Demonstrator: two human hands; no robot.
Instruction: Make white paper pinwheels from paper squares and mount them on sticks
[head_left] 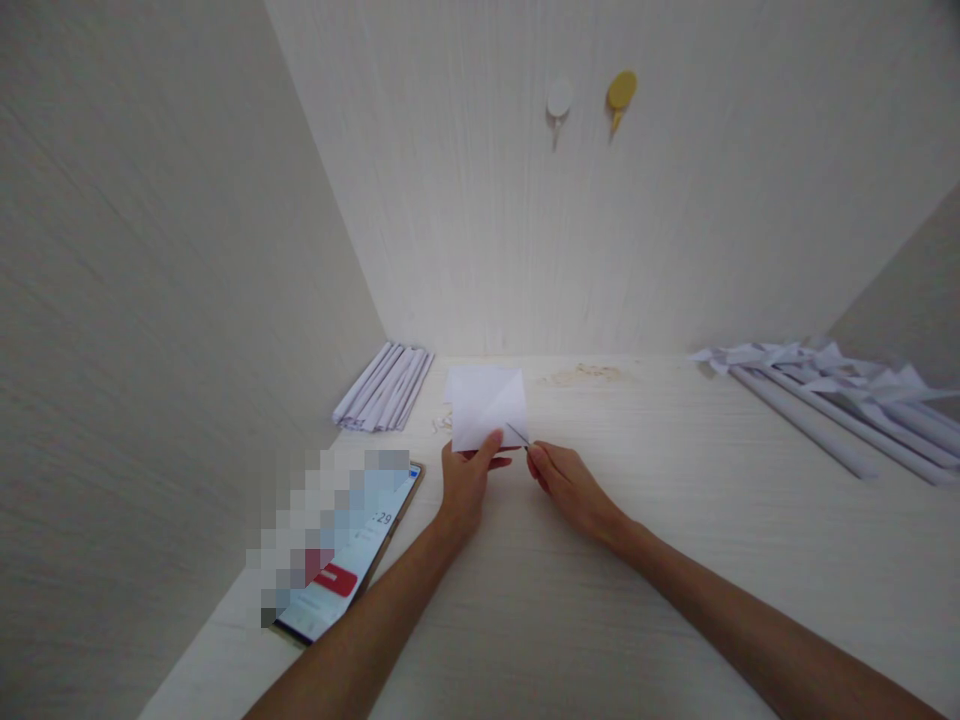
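A pale desk (pixel 675 560) fills the lower half of the view, boxed in by light walls (pixel 150 250) to the left of the hands, ahead of them and at the far right. Both forearms reach in from the near edge and meet near the desk's middle.

Well off to the right of the right hand lies a heap of long paper rolls (pixel 840 415) with folded paper tips. Near the left forearm, on its outer side, a phone (pixel 352 560) lies flat with its screen lit and partly blurred. Ahead and left of the left hand sits a stack of shorter rolls (pixel 384 388) against the wall.

Just ahead of both hands is a white paper (pixel 486 402), folded, with a red edge showing under it. The left hand (pixel 465 485) pinches its near edge, thumb on top. The right hand (pixel 574 485) is closed around a thin pin (pixel 517 434), whose tip touches the paper's near right corner.

High on the wall beyond the hands are two hooks (pixel 559 100), one white, one yellow.
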